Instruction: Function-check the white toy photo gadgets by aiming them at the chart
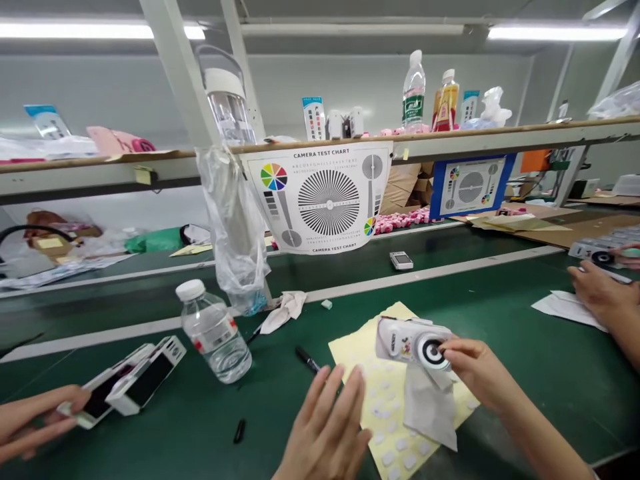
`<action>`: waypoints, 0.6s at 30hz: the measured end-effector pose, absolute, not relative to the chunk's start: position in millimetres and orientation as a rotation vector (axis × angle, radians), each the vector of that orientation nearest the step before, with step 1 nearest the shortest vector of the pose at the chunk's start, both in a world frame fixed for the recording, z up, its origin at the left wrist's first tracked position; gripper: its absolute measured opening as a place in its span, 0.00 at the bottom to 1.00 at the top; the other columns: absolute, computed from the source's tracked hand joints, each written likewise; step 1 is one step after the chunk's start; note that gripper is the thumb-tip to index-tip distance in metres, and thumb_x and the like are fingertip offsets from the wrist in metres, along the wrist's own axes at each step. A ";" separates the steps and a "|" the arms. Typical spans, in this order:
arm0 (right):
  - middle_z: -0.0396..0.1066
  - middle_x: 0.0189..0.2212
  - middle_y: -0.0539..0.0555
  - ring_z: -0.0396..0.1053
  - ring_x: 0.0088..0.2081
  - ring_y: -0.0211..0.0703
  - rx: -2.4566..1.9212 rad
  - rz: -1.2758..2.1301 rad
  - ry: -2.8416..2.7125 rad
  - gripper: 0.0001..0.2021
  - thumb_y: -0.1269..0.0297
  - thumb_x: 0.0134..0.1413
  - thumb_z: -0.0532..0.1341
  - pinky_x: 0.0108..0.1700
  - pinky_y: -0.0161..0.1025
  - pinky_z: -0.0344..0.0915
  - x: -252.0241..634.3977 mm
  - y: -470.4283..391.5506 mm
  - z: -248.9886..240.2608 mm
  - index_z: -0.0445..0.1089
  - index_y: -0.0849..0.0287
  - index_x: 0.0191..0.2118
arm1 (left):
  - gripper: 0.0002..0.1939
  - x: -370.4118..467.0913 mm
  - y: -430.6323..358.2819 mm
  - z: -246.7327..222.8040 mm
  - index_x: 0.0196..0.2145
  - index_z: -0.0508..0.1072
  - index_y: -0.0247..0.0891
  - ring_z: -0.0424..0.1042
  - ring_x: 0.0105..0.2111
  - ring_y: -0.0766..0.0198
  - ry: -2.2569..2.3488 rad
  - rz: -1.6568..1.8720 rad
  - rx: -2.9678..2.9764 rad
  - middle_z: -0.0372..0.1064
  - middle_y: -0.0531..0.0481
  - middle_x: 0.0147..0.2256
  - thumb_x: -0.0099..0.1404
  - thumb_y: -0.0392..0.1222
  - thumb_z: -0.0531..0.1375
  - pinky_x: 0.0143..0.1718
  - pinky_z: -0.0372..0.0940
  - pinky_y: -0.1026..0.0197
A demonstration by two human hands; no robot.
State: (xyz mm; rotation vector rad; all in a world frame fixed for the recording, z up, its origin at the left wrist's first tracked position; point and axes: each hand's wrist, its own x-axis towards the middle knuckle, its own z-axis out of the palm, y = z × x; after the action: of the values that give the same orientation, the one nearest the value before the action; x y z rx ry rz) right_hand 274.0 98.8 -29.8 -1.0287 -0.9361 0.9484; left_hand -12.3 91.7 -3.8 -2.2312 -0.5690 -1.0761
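Note:
A white compact camera [413, 343] with a cartoon decal and a ringed lens faces me above a yellow sheet [367, 373]. My right hand [475, 370] pinches it at the lens side, with the fingertips by the lens. Whether the camera rests on anything is hard to make out. Below it a white tissue [431, 410] lies on the sheet, among several small white stickers [403, 443]. My left hand [327, 427] is open over the sheet's left edge, fingers spread, holding nothing. Just beyond its fingertips lies a black marker [307, 359], and its likely cap [239, 431] is farther left.
A water bottle [215, 333] stands left. Another person's hand [45, 417] holds one of two white devices [145, 377] there. At right, a co-worker's hand [600, 290] is near a white cloth [570, 310]. A test chart [327, 200] hangs from the shelf; a small device [401, 261] lies behind.

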 end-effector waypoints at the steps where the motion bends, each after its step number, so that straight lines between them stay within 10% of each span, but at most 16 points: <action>1: 0.78 0.35 0.56 0.75 0.41 0.50 -1.015 0.977 -0.964 0.12 0.56 0.35 0.76 0.44 0.42 0.71 257.7 87.6 -25.7 0.79 0.58 0.23 | 0.24 3.2 94.5 2.1 0.58 0.66 0.27 0.62 0.58 0.49 -0.540 -0.970 -2.272 0.72 0.42 0.51 0.66 0.38 0.55 0.66 0.47 0.52; 10: 0.77 0.49 0.55 0.72 0.52 0.59 -0.768 1.273 -0.859 0.09 0.51 0.40 0.74 0.55 0.53 0.65 184.3 19.3 2.2 0.80 0.49 0.24 | 0.40 11.6 109.5 0.1 0.64 0.52 0.35 0.76 0.41 0.47 -0.776 -1.146 -2.693 0.74 0.36 0.46 0.58 0.44 0.61 0.44 0.70 0.45; 18: 0.73 0.54 0.55 0.64 0.60 0.59 -0.498 1.638 -0.497 0.07 0.59 0.42 0.74 0.62 0.56 0.56 153.4 11.0 -21.2 0.78 0.54 0.25 | 0.45 0.1 68.4 -41.4 0.53 0.71 0.46 0.71 0.53 0.42 -1.203 -3.390 -2.687 0.72 0.41 0.52 0.44 0.76 0.61 0.53 0.68 0.45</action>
State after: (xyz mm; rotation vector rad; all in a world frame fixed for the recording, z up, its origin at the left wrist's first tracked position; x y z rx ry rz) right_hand 153.4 11.0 -21.2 -0.4984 -0.4967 1.6383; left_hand 0.1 68.4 -41.4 -2.6872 -1.2034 -3.3905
